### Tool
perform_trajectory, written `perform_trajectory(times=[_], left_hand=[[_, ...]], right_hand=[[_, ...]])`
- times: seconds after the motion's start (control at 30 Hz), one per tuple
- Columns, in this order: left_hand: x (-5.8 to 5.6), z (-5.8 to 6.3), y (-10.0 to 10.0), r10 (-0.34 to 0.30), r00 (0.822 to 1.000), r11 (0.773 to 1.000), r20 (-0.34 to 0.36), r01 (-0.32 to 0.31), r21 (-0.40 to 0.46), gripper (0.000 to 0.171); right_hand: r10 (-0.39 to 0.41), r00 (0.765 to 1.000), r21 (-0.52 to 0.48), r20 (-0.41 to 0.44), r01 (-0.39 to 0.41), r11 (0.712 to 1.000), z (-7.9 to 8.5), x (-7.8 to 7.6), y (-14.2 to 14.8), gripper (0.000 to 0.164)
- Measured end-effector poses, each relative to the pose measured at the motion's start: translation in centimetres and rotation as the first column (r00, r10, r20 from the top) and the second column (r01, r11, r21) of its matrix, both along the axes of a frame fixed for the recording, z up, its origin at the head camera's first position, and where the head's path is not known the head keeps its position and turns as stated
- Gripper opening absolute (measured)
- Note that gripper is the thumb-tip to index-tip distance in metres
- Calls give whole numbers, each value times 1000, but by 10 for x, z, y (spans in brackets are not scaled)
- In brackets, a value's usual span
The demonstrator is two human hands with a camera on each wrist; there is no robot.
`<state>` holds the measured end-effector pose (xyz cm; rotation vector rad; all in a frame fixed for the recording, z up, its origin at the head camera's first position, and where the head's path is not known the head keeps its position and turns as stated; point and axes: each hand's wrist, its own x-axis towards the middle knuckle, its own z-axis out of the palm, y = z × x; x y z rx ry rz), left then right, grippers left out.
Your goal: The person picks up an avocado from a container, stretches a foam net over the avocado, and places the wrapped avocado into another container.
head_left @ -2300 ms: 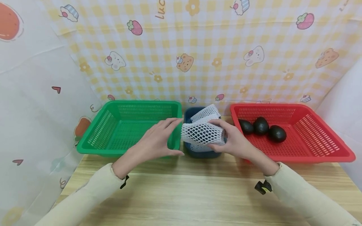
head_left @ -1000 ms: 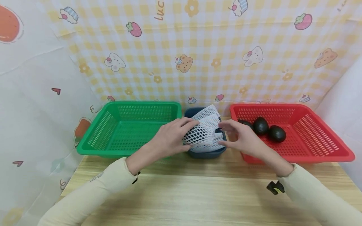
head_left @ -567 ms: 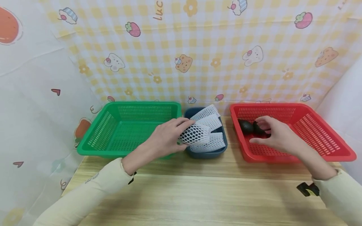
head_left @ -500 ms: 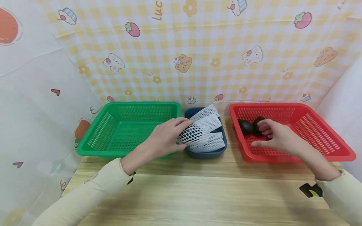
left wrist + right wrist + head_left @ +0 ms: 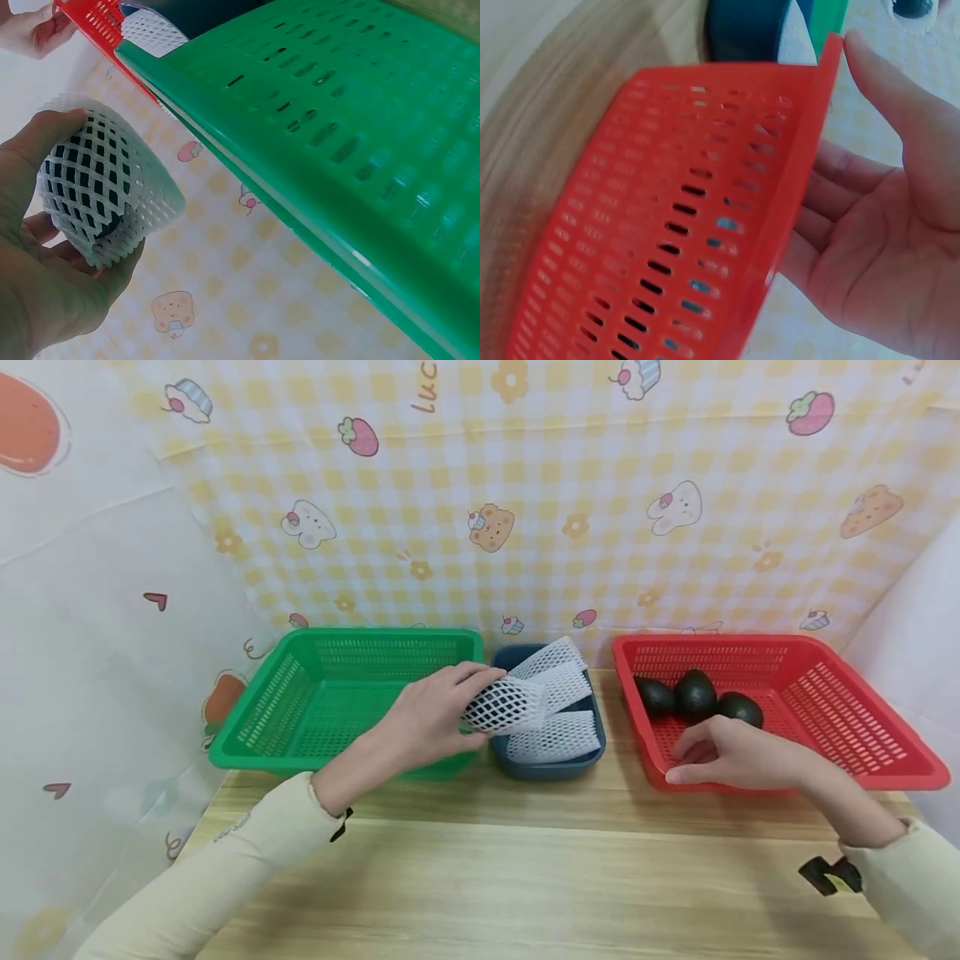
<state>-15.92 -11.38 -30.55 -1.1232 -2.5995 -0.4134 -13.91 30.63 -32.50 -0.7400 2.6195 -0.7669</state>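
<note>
My left hand (image 5: 431, 710) grips a dark avocado wrapped in a white foam net sleeve (image 5: 501, 706), raised over the gap between the green basket (image 5: 255, 727) and the dark blue bin (image 5: 551, 772). In the left wrist view, dark skin shows through the mesh of the netted avocado (image 5: 90, 172), and the sleeve's far end narrows past it. My right hand (image 5: 738, 756) rests loosely at the front rim of the red basket (image 5: 885, 735). Its thumb lies by the rim, and the fingers hang inside, partly hidden by the basket wall (image 5: 697, 217) in the right wrist view.
Three bare avocados (image 5: 695, 694) lie at the left of the red basket. Several white net sleeves (image 5: 558, 739) fill the blue bin, which stands between both baskets. A wooden table (image 5: 510, 877) runs in front, and a checked cloth (image 5: 420, 485) hangs behind.
The netted avocado passed from my right hand to my left, which then drew slightly left. My right hand went over to the red basket's avocados, then pulled back to its front rim.
</note>
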Motion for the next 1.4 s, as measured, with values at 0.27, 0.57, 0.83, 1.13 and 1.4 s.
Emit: perform_trajectory(times=[0.27, 0.57, 0.83, 1.13, 1.4], left_hand=[[0, 1, -6, 21, 1000, 1000, -2, -21, 4, 73], [-4, 6, -17, 42, 997, 999, 66, -43, 4, 73], [-10, 13, -35, 98, 984, 995, 148, -98, -11, 76], [-19, 18, -58, 131, 976, 991, 171, -124, -50, 73], [-25, 16, -73, 127, 937, 992, 326, -118, -46, 70]], right_hand=[[56, 998, 22, -4, -56, 998, 0, 0, -9, 19], [56, 998, 59, -17, -55, 997, -2, 0, -14, 16], [62, 998, 79, -21, -60, 995, 0, 0, -17, 18], [58, 998, 97, -14, -56, 994, 1, 2, -18, 17], [54, 998, 89, -13, -52, 995, -1, 4, -18, 18]])
